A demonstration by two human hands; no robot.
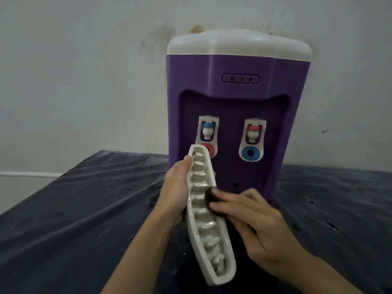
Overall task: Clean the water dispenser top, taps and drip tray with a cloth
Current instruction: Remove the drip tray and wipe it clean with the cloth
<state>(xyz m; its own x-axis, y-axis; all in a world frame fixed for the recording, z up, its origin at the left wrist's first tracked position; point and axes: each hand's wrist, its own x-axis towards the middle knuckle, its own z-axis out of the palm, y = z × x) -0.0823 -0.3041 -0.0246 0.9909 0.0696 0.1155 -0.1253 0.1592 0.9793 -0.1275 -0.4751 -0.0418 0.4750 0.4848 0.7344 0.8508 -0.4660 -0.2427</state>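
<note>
Dark sheeting (80, 209) covers the table under a stained wall; the purple water dispenser (237, 107) stands centre right. Low in the frame, the left hand (176, 192) grips the white drip tray (209, 217) on end, while the right hand (252, 225) pinches a dark cloth (212, 197) against its ribs

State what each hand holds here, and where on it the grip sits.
Left hand grips the white drip tray by its left edge, upper half. Right hand pinches a small dark cloth at its fingertips, against the tray.
</note>
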